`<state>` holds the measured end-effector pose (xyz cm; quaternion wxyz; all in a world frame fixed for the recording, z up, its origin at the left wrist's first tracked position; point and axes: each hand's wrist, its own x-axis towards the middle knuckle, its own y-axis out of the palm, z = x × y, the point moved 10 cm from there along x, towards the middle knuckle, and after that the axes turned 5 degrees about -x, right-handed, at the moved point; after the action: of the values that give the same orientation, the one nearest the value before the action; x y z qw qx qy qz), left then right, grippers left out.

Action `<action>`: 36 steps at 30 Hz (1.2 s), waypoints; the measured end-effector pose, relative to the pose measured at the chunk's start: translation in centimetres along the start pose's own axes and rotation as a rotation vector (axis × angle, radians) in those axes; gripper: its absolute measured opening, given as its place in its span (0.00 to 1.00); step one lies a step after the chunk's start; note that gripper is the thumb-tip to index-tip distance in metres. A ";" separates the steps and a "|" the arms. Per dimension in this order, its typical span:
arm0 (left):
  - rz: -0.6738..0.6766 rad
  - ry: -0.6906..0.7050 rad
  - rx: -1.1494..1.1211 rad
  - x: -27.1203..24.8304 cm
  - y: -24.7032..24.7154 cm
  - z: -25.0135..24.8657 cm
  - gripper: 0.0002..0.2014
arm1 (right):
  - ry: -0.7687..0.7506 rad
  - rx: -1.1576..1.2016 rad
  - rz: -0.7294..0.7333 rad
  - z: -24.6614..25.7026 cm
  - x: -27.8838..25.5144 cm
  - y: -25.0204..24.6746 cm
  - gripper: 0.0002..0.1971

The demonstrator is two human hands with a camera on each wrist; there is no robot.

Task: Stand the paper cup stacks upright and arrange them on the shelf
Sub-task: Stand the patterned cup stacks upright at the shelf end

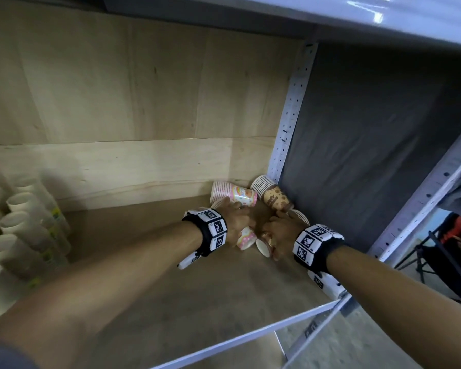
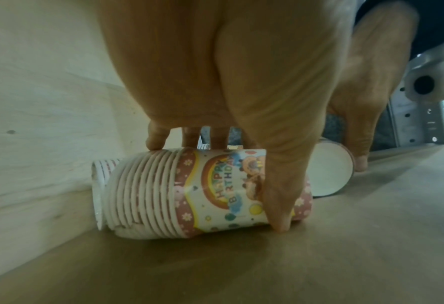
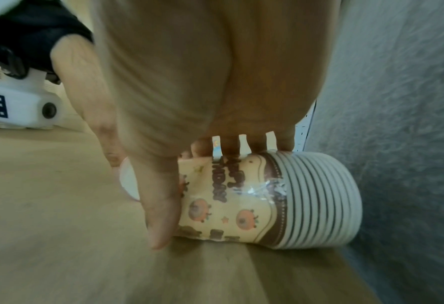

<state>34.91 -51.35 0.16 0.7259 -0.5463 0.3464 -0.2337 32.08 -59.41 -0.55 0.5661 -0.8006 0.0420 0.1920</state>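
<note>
Several printed paper cup stacks lie on their sides in the shelf's back right corner. My left hand [image 1: 237, 221] grips a pink "Happy Birthday" stack [image 2: 215, 193], thumb in front and fingers over the back [image 2: 153, 142]. My right hand [image 1: 278, 231] grips a brown-striped stack [image 3: 267, 201] next to the grey wall, thumb [image 3: 161, 218] on its near side. Both held stacks rest on the shelf board [image 1: 171, 283]. Behind the hands lie a second pink stack [image 1: 233, 194] and a second brown stack [image 1: 273, 195].
Upright stacks of plain white cups [image 1: 24, 222] stand in rows at the left end of the shelf. A wooden back wall [image 1: 131, 161], a perforated metal post [image 1: 290, 115] and a grey fabric side wall [image 1: 370, 155] close in the corner. Another shelf hangs overhead [image 1: 330, 12].
</note>
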 end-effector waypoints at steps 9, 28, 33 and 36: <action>-0.071 -0.007 -0.218 -0.8 -1.6 1.0 0.35 | 0.019 0.245 -0.070 -1.0 -0.3 -1.1 0.22; -0.255 -0.166 -0.752 -2.9 -6.3 5.2 0.25 | 0.093 0.572 -0.325 -2.2 -2.9 -8.7 0.24; -0.210 -0.189 -0.768 -2.8 -5.2 5.1 0.25 | 0.085 0.658 -0.327 -2.1 -3.5 -8.4 0.19; -0.211 -0.188 -0.768 -2.8 -5.0 5.0 0.25 | 0.075 0.669 -0.328 -2.0 -3.7 -8.6 0.16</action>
<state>37.10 -47.67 6.43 0.4697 -0.8291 0.2828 -0.1095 31.58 -58.77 8.96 0.8177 -0.5738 -0.0058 0.0449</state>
